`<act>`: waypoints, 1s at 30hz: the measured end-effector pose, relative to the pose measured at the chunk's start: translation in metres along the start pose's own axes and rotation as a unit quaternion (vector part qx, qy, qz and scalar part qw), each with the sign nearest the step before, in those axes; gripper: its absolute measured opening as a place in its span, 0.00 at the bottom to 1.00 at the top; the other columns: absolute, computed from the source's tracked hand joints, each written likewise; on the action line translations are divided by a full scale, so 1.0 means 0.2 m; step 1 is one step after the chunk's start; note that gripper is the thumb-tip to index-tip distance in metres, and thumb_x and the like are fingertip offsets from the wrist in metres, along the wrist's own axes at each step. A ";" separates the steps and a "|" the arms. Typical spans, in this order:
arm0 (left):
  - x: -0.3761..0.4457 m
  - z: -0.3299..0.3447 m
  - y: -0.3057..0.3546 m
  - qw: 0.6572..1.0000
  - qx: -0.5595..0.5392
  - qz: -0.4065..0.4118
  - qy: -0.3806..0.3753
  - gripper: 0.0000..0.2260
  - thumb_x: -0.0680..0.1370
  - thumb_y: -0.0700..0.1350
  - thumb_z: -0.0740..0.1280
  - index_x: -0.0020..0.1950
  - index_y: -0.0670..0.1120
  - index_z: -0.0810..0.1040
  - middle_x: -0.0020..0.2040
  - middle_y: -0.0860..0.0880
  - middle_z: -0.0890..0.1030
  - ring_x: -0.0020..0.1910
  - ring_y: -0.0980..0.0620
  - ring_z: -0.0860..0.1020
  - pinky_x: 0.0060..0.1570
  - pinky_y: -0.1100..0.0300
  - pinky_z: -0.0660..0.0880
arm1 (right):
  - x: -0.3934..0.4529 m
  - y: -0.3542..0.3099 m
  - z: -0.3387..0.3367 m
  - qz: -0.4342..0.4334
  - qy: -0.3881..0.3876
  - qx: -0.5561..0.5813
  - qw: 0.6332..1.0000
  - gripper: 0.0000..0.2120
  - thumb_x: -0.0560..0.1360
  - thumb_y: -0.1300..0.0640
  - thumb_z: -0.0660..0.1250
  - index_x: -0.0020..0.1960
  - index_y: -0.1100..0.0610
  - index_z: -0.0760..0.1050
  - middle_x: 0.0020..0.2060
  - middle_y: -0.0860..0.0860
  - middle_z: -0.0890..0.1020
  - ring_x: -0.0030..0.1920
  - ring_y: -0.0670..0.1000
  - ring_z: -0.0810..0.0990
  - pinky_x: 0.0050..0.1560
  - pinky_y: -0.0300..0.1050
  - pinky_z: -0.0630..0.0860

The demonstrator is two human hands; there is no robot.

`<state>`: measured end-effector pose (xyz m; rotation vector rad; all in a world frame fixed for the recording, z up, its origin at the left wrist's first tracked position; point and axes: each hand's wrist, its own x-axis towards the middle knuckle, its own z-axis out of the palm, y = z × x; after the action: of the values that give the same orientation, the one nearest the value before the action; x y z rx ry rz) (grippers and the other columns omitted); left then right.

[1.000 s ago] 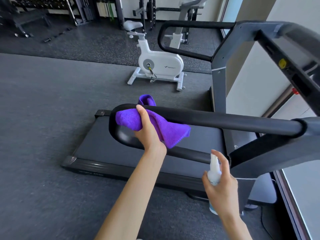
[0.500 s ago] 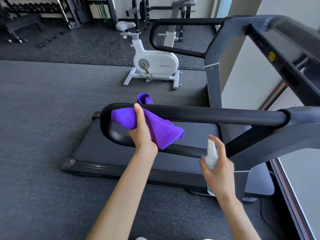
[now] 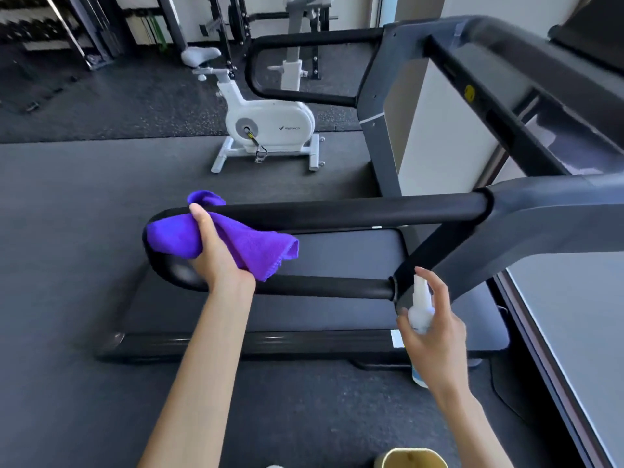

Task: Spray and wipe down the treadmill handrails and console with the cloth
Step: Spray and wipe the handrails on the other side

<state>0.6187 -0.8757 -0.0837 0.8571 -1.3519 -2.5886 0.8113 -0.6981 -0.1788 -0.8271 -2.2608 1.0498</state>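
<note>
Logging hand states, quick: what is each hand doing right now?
Left hand: grips the purple cloth on the near handrail.
Right hand: holds the spray bottle.

Single view only; head-worn wide-angle camera, so no second view shared any part of the scene. It looked forward and steeply down from standing height beside the treadmill's near handrail [image 3: 337, 212], which crossed mid-frame close to the lens. Both forearms entered from the bottom edge; left hand [image 3: 216, 255] and right hand [image 3: 435, 336] sat near. Treadmill belt [image 3: 337, 251] lay below. Exercise bike [image 3: 270, 123] stood well beyond, upper centre. Straight bars bowed toward the frame edges.
</note>
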 end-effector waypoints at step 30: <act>-0.64 0.37 -0.47 0.976 -0.029 -0.176 -0.129 0.30 0.65 0.56 0.79 0.64 0.51 0.74 0.55 0.54 0.83 0.50 0.50 0.83 0.54 0.47 0.80 | -0.14 0.15 -0.22 0.033 0.045 -0.007 0.998 0.32 0.71 0.64 0.70 0.65 0.36 0.64 0.36 0.37 0.77 0.36 0.41 0.77 0.34 0.33 0.69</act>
<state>0.7034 -0.7232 -0.0691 0.8409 -1.2722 -3.0878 0.8696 -0.6804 -0.1825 -0.9428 -2.1805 1.0061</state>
